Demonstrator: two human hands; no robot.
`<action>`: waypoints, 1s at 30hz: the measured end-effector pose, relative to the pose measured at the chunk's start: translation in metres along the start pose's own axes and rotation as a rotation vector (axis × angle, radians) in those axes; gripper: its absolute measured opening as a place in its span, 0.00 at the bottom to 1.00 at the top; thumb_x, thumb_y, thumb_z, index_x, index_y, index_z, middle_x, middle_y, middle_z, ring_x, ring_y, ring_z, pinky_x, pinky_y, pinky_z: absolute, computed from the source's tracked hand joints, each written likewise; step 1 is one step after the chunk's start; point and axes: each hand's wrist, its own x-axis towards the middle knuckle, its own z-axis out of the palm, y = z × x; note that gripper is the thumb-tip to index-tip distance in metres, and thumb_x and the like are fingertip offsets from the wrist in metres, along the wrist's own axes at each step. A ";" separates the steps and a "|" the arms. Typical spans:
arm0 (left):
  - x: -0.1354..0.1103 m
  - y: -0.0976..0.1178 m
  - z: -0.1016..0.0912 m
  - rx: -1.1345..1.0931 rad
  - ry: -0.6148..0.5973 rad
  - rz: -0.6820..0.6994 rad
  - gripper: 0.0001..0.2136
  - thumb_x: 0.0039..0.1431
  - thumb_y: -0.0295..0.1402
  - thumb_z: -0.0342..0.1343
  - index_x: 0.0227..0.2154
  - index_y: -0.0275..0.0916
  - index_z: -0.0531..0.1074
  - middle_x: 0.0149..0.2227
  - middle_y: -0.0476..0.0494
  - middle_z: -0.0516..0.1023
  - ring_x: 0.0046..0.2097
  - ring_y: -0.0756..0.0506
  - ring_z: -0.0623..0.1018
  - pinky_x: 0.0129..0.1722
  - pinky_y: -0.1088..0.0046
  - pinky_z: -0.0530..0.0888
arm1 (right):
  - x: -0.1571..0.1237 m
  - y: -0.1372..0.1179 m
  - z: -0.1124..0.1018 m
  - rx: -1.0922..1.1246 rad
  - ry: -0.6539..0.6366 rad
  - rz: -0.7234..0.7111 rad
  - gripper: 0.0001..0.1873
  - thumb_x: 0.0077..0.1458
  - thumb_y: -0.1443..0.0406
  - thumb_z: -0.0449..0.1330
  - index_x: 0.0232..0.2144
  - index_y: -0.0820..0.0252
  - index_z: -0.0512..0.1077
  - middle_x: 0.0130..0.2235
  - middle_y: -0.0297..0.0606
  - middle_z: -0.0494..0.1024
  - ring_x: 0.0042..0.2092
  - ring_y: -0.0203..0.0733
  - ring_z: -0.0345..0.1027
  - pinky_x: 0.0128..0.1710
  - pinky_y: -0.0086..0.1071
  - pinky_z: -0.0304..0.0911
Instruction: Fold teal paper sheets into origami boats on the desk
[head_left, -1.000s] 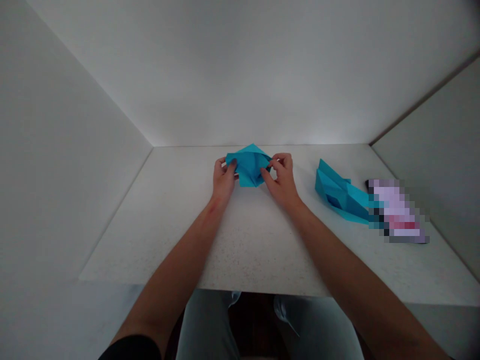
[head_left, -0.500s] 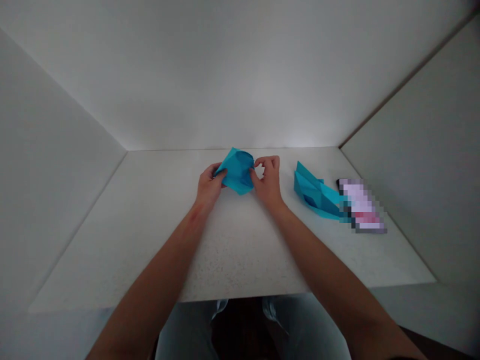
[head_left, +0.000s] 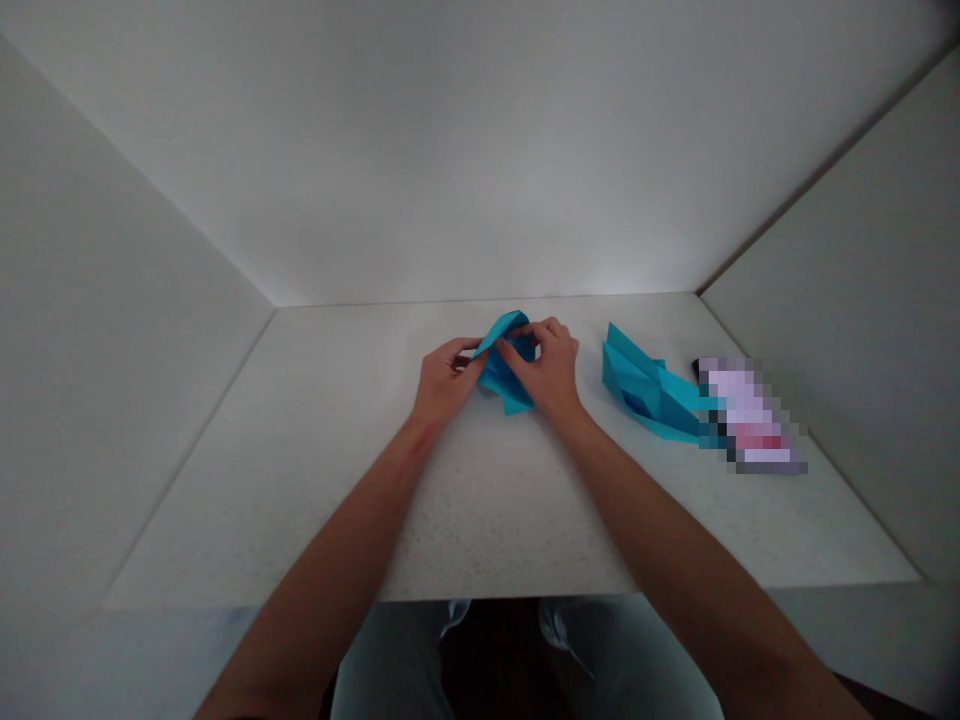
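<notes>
Between my hands is a folded sheet of blue paper (head_left: 504, 378), bent and partly opened up above the white table. My left hand (head_left: 450, 380) pinches its left edge between thumb and fingers. On the other side, my right hand (head_left: 550, 365) grips the paper, its thumb pressed against the inner face and its fingertips partly hidden by the folds. To the right of my right hand lies a folded blue paper boat (head_left: 649, 390), touched by neither hand.
A phone-like object (head_left: 750, 415), blurred out by pixelation, lies at the right beside the paper boat's tip. The white table (head_left: 300, 480) is bounded by a back wall (head_left: 480, 200) and side panels. My legs are below its front edge.
The paper in my hands has been turned and bent, its upper edge now folding over. My right thumb has moved inward across it, and my hands are closer together. The view has shifted slightly.
</notes>
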 end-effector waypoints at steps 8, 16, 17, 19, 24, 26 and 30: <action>-0.006 0.006 -0.002 0.143 -0.096 0.134 0.26 0.64 0.31 0.59 0.65 0.50 0.76 0.53 0.42 0.85 0.41 0.47 0.85 0.35 0.75 0.83 | 0.001 -0.010 -0.008 0.042 0.022 -0.021 0.14 0.65 0.49 0.65 0.41 0.51 0.76 0.38 0.38 0.75 0.45 0.52 0.70 0.52 0.50 0.64; -0.010 0.009 -0.003 0.241 -0.115 0.337 0.22 0.69 0.31 0.58 0.63 0.53 0.79 0.65 0.43 0.79 0.59 0.42 0.82 0.46 0.72 0.86 | 0.003 -0.015 -0.010 0.233 0.070 -0.065 0.08 0.67 0.56 0.62 0.41 0.52 0.72 0.42 0.40 0.77 0.44 0.49 0.72 0.47 0.45 0.69; -0.010 0.009 -0.003 0.250 -0.120 0.356 0.21 0.71 0.31 0.57 0.62 0.52 0.79 0.65 0.43 0.79 0.60 0.42 0.82 0.48 0.71 0.86 | 0.003 -0.014 -0.009 0.259 0.075 -0.060 0.07 0.67 0.57 0.61 0.41 0.52 0.72 0.42 0.39 0.77 0.44 0.48 0.72 0.46 0.43 0.69; -0.009 0.007 -0.002 0.274 -0.125 0.404 0.19 0.73 0.32 0.55 0.61 0.51 0.81 0.64 0.44 0.80 0.60 0.43 0.83 0.50 0.70 0.86 | 0.004 -0.012 -0.007 0.305 0.088 -0.048 0.06 0.68 0.58 0.60 0.39 0.52 0.72 0.40 0.37 0.76 0.44 0.47 0.71 0.46 0.41 0.69; -0.008 0.006 0.000 0.233 -0.084 0.402 0.17 0.76 0.38 0.54 0.60 0.51 0.81 0.62 0.43 0.83 0.56 0.43 0.85 0.43 0.71 0.87 | 0.008 0.000 -0.001 0.442 0.112 0.024 0.06 0.66 0.59 0.59 0.36 0.51 0.70 0.38 0.34 0.74 0.42 0.44 0.70 0.44 0.38 0.68; -0.007 0.006 0.000 0.173 -0.036 0.332 0.16 0.76 0.41 0.55 0.58 0.50 0.82 0.60 0.42 0.84 0.54 0.42 0.85 0.38 0.72 0.86 | 0.010 0.003 -0.001 0.499 0.117 0.024 0.07 0.65 0.59 0.58 0.34 0.51 0.69 0.37 0.34 0.73 0.42 0.44 0.69 0.45 0.38 0.67; -0.002 0.005 -0.002 0.083 0.100 0.239 0.14 0.74 0.41 0.57 0.55 0.46 0.83 0.56 0.40 0.86 0.54 0.40 0.85 0.46 0.65 0.85 | 0.013 0.004 -0.004 0.626 0.083 0.009 0.10 0.61 0.59 0.58 0.28 0.52 0.64 0.37 0.34 0.71 0.43 0.45 0.68 0.49 0.41 0.67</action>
